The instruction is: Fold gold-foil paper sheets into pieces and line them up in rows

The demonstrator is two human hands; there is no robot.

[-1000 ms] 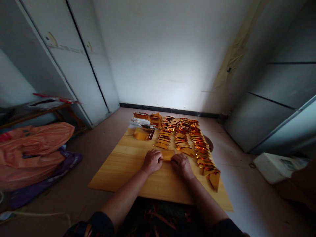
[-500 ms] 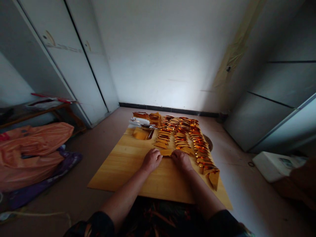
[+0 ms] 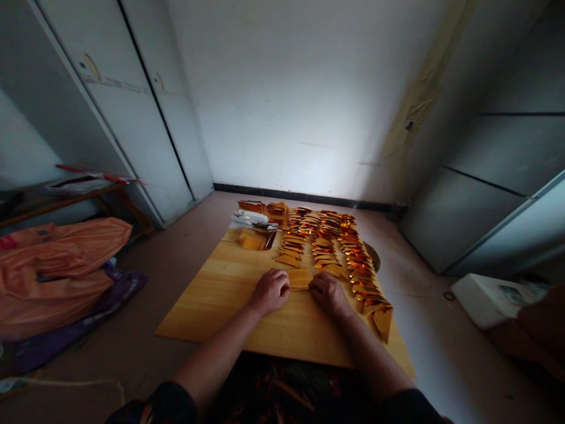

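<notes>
Between my two hands is a small piece of gold paper [image 3: 300, 278], low over the wooden board. My left hand [image 3: 271, 291] is closed on its left end, fingers curled. My right hand [image 3: 329, 293] pinches at its right end, with the fingertips partly hidden. Beyond them, folded gold paper pieces [image 3: 324, 253] stand in overlapping rows on the board [image 3: 220, 294]. A larger folded gold piece [image 3: 382, 321] lies at the near end of the right row. To the far left of the rows is a stack of flat gold sheets [image 3: 251, 239].
A white packet [image 3: 251, 217] and bundled brown-gold paper [image 3: 277, 212] lie at the board's far left corner. On the floor, orange cloth or plastic [image 3: 66, 265] is heaped to the left. A white box [image 3: 489, 300] stands at the right. Cabinets [image 3: 145, 88] flank the wall.
The gold paper now shows a broader face between my hands. My right hand has shifted slightly toward me and to the right. The rows of folded pieces look the same.
</notes>
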